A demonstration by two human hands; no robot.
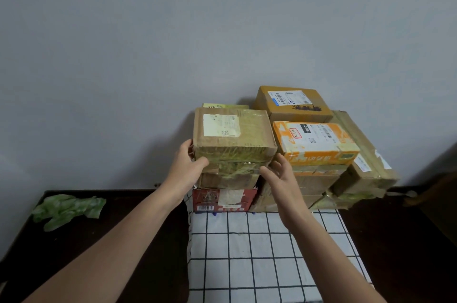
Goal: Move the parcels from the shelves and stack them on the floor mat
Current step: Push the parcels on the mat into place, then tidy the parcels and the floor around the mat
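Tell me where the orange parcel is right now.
In the head view the orange parcel sits on top of the parcel stack, right of centre, just right of the taped brown box and in front of the mustard box.

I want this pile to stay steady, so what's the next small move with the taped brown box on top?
Probably bring the right hand onto the brown box and square it up before letting go: only the left hand grips it, and it overhangs the smaller box beneath.
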